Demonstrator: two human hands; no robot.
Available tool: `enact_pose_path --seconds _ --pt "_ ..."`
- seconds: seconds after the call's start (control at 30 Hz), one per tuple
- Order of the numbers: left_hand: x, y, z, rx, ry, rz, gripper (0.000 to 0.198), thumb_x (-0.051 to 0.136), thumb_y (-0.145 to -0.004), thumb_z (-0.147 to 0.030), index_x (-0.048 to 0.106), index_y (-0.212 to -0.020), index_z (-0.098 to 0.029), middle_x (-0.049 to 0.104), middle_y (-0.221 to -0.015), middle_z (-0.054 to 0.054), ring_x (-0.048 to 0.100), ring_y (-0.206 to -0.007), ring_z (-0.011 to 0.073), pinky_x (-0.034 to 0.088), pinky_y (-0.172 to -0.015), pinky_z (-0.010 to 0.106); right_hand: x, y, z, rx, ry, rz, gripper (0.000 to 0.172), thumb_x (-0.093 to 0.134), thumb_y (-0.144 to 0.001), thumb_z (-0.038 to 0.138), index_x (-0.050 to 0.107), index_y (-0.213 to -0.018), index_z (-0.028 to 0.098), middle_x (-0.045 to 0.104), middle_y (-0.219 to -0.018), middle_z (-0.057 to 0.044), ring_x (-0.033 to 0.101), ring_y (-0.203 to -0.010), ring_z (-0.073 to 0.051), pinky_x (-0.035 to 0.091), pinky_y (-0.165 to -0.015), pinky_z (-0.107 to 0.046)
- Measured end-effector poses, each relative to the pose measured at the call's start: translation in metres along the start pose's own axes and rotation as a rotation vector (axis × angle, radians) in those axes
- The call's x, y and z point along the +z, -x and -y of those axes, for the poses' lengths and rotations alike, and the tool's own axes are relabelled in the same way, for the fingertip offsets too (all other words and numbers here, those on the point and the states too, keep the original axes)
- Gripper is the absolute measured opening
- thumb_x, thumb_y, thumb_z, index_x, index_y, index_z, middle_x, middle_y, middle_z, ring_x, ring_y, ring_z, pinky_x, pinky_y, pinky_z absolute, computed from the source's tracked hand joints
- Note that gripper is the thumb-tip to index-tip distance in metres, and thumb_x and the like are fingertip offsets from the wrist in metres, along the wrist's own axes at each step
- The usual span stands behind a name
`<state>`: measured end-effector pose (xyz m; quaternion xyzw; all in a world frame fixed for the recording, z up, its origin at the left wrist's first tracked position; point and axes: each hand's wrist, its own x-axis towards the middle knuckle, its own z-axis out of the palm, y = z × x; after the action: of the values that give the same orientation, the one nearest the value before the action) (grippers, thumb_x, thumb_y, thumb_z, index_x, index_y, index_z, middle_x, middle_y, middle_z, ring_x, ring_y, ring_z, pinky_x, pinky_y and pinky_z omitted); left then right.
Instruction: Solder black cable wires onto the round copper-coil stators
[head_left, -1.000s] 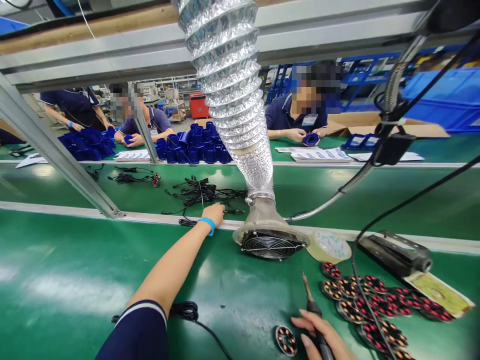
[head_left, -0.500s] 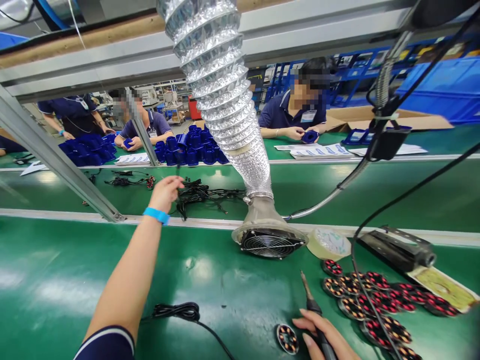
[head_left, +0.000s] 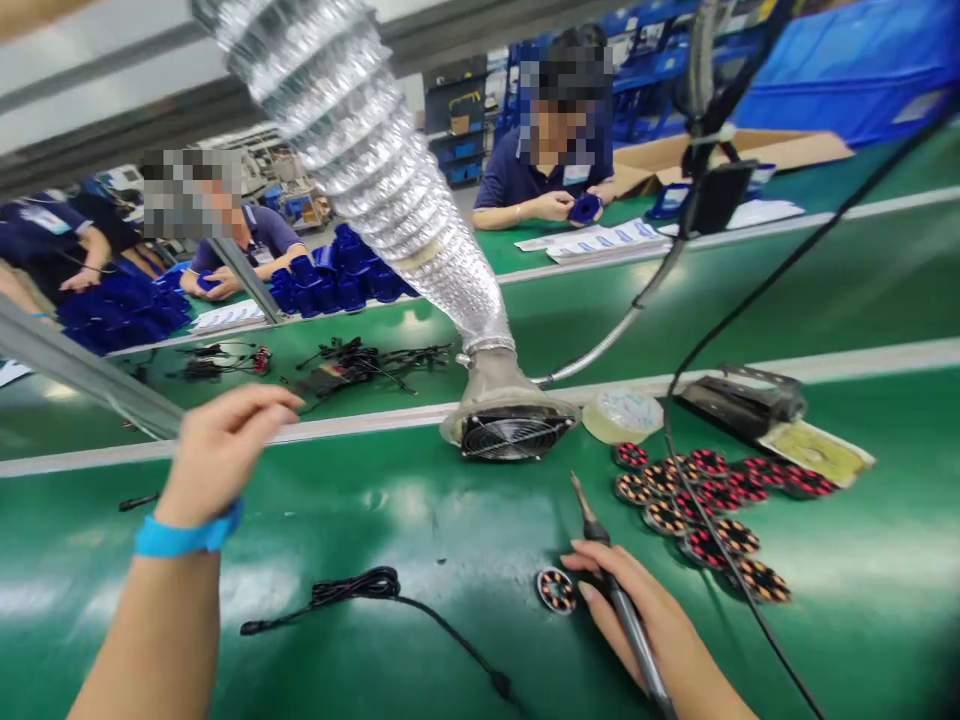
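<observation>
Blue wristband point(head_left: 187, 538) noted on the left hand point(head_left: 225, 440), raised above the near bench with fingers drawn close together and pointing right; unable to tell whether anything thin is pinched between them. Found the right hand point(head_left: 652, 625) low at the near right, wrapped around the handle of a soldering iron point(head_left: 609, 575), tip pointing away and touching no part. Hands well apart.

Recorded one loose coil point(head_left: 556, 590), round and flat on the mat, just beside the right fingertips and left of the iron's shaft. Black cable point(head_left: 360, 588) bundled loosely between the two hands, one tail running toward the near edge.

Further right, a cluster of coils point(head_left: 705, 505) with red and orange windings, some overlapping, crossed by a thin black lead. Behind them a tape roll point(head_left: 622, 413), a black box point(head_left: 739, 400) and a yellowed pad point(head_left: 814, 450). Centre rear: fan grille point(head_left: 514, 432) resting on the bench, fed by a ribbed foil duct point(head_left: 375, 170) rising up-left.

Surface: glossy green mat point(head_left: 450, 520), glare in patches. Beyond a pale rail, a second green belt point(head_left: 750, 290) carrying tangled black leads point(head_left: 352, 362). Far side: heaps of blue housings point(head_left: 330, 282) and seated people point(head_left: 517, 180) in navy shirts handling them. Blue crates point(head_left: 862, 60) and racking behind.
</observation>
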<state>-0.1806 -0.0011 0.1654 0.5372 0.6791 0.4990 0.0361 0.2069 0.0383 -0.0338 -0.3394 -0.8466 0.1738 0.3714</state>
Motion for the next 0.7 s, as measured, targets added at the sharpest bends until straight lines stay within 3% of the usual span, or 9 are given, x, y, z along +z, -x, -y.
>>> enact_pose_path --seconds 0.07,0.13,0.2,0.27,0.37,0.5,0.6,0.7 --pt "0.039 0.033 0.001 -0.004 -0.173 0.509 0.014 0.062 -0.080 -0.028 0.072 -0.082 -0.020 0.070 -0.076 0.004 0.062 -0.069 0.0172 0.046 -0.063 0.029 -0.004 0.000 0.009 0.035 -0.014 0.073 0.036 0.048 -0.089 0.017 0.047 -0.124 0.022 0.071 -0.099 -0.007 0.068 -0.091 -0.021 0.058 -0.080 -0.036" --pt "0.077 0.067 0.002 0.049 -0.251 0.891 0.023 0.049 -0.089 -0.029 0.071 -0.090 -0.022 0.070 -0.083 0.004 0.064 -0.074 0.0180 0.047 -0.068 0.028 -0.005 0.000 0.017 0.056 -0.022 0.163 0.041 0.049 -0.085 0.013 0.047 -0.125 0.022 0.068 -0.104 -0.009 0.066 -0.094 -0.024 0.057 -0.084 -0.042" --pt "0.108 0.096 0.003 0.110 -0.316 1.142 0.027 0.043 -0.092 -0.027 0.069 -0.092 -0.022 0.070 -0.087 0.005 0.065 -0.078 0.0194 0.048 -0.070 0.028 -0.004 -0.002 0.020 0.074 -0.060 0.249 0.047 0.049 -0.082 0.008 0.046 -0.127 0.020 0.066 -0.103 -0.011 0.063 -0.094 -0.024 0.056 -0.083 -0.044" --pt "0.130 0.115 0.002 0.148 -0.382 1.280 0.026 0.042 -0.092 -0.025 0.068 -0.094 -0.021 0.069 -0.091 0.006 0.065 -0.083 0.0215 0.047 -0.071 0.030 -0.003 -0.003 0.018 0.091 -0.070 0.307 0.046 0.049 -0.081 0.006 0.047 -0.125 0.019 0.064 -0.100 -0.011 0.061 -0.092 -0.025 0.055 -0.081 -0.045" --pt "0.148 0.126 0.000 0.144 -0.407 1.337 0.023 0.044 -0.092 -0.025 0.064 -0.104 -0.022 0.069 -0.102 0.007 0.065 -0.091 0.0247 0.047 -0.075 0.033 -0.006 -0.006 0.010 0.127 -0.054 0.354 0.041 0.051 -0.082 0.007 0.050 -0.122 0.018 0.063 -0.096 -0.010 0.059 -0.089 -0.024 0.054 -0.080 -0.045" --pt "0.154 0.124 -0.005 0.067 -0.314 1.276 0.022 0.043 -0.093 -0.027 0.063 -0.097 -0.021 0.070 -0.098 0.006 0.063 -0.089 0.0237 0.044 -0.076 0.032 -0.023 -0.009 0.004 0.150 -0.067 0.327 0.050 0.049 -0.078 0.003 0.047 -0.126 0.018 0.062 -0.100 -0.010 0.059 -0.092 -0.024 0.053 -0.083 -0.046" --pt "0.151 0.122 -0.007 -0.051 -0.136 1.197 0.021 0.044 -0.092 -0.030 0.062 -0.089 -0.020 0.066 -0.083 0.003 0.058 -0.074 0.0181 0.041 -0.068 0.028 -0.028 -0.009 0.014 0.192 -0.149 0.204 0.052 0.048 -0.080 0.004 0.043 -0.128 0.023 0.063 -0.110 -0.010 0.061 -0.102 -0.024 0.052 -0.090 -0.047" --pt "0.145 0.122 -0.008 -0.151 0.025 1.163 0.022 0.048 -0.090 -0.036 0.061 -0.084 -0.019 0.059 -0.074 0.000 0.048 -0.063 0.0138 0.036 -0.060 0.025 -0.020 -0.009 0.035 0.314 -0.323 0.009 0.045 0.048 -0.085 0.007 0.041 -0.126 0.026 0.067 -0.102 -0.005 0.067 -0.093 -0.019 0.056 -0.085 -0.038"
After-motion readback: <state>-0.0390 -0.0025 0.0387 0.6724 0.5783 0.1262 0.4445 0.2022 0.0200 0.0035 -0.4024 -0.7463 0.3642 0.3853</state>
